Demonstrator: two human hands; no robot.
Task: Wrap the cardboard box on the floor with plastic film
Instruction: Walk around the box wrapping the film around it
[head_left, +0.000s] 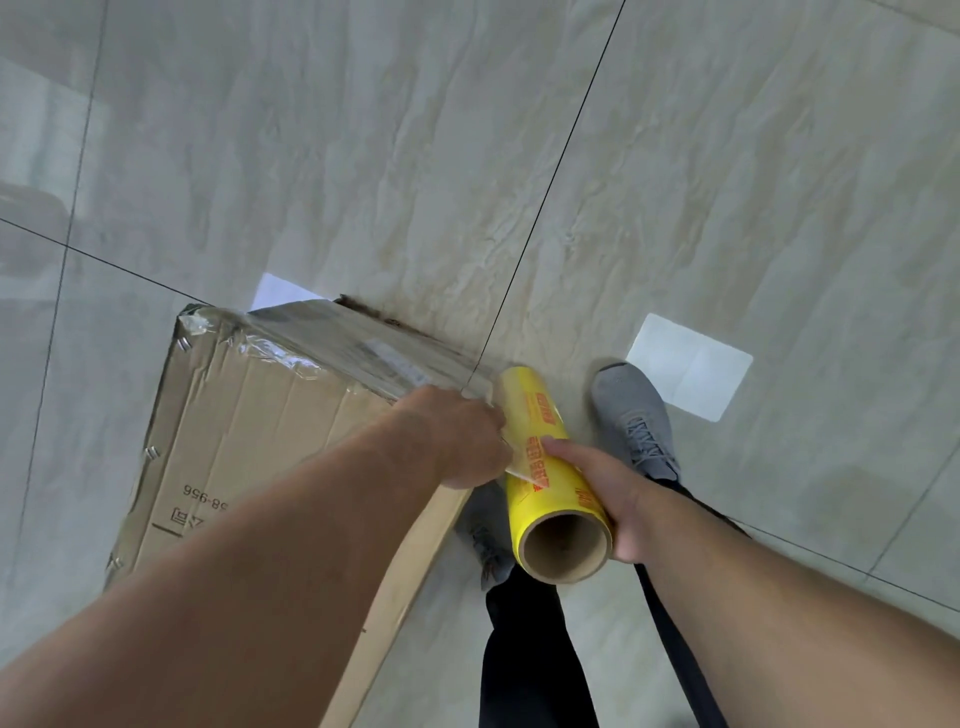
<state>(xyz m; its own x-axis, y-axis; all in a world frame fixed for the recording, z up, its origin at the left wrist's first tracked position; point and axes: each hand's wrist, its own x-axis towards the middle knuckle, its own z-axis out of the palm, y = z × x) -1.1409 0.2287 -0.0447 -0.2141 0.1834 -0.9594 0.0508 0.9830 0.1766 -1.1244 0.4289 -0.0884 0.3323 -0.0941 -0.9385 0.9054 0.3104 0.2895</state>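
Cardboard box (249, 431) on floor, far end filmed; left hand (460, 439) pinches film edge against its corner, right-hand fingers (566, 452) wrap yellow roll (545, 457) alongside, likely for tension.

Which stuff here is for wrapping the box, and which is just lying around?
For the wrapping:
- cardboard box, far end already under film
- yellow film roll, gripped by the right hand
- left hand, pinching the film's loose edge by the roll

Just lying about:
- white sheet beside the grey shoe
- white sheet behind the box
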